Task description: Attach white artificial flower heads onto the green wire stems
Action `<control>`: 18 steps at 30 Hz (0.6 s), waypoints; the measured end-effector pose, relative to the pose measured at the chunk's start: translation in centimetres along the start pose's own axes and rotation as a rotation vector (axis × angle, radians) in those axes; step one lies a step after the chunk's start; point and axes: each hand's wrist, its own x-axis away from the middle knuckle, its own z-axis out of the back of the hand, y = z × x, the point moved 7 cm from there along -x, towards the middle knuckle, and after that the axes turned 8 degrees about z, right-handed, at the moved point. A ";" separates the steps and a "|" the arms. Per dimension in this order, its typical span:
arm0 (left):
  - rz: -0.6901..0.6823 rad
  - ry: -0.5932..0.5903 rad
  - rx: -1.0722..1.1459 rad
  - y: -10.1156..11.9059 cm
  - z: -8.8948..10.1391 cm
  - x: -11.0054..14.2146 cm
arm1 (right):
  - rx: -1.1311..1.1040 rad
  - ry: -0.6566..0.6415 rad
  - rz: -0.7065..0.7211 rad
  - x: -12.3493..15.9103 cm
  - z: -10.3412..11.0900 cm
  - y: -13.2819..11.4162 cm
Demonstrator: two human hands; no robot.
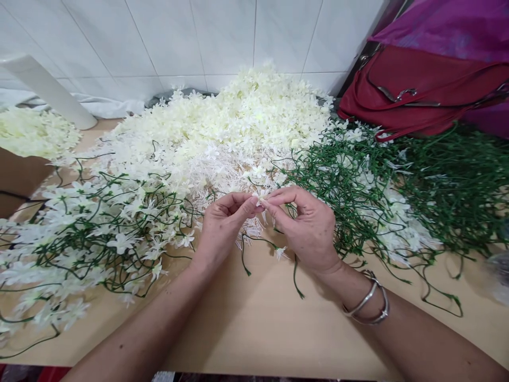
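Note:
Between the fingertips of both hands is a small white artificial flower (261,197). My left hand (225,223) pinches it from the left with thumb and forefinger. From the other side my right hand (306,225) pinches the same flower; two metal bangles (369,302) circle that wrist. Just beyond the fingers lies a large heap of cream-white artificial blossoms (254,111), with thin white stamens (202,185) at its near side. Green plastic stems (338,185) are piled beside my right hand. White flowers fixed on green stems (119,233) lie left of my left hand.
A red handbag (417,87) and purple cloth (457,29) sit at the back right. More green stems (457,180) lie below them. A white roll (59,93) leans at the back left, near more blossoms (35,132). Behind the wooden table (254,318) stands a tiled wall (226,37).

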 end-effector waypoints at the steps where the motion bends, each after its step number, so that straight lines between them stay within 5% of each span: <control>1: 0.001 -0.004 0.006 0.0 0.0 0.0 | 0.008 0.006 0.011 0.0 0.0 -0.1; 6: -0.040 -0.021 -0.007 0.3 -0.2 0.2 | 0.040 0.035 0.051 -0.2 0.3 -0.6; 14: -0.049 -0.021 -0.070 0.5 -0.1 0.3 | -0.175 -0.066 -0.178 -0.8 -0.3 1.7; 18: -0.096 -0.047 -0.133 1.0 -0.3 0.5 | -0.096 -0.150 -0.078 -1.6 0.0 1.4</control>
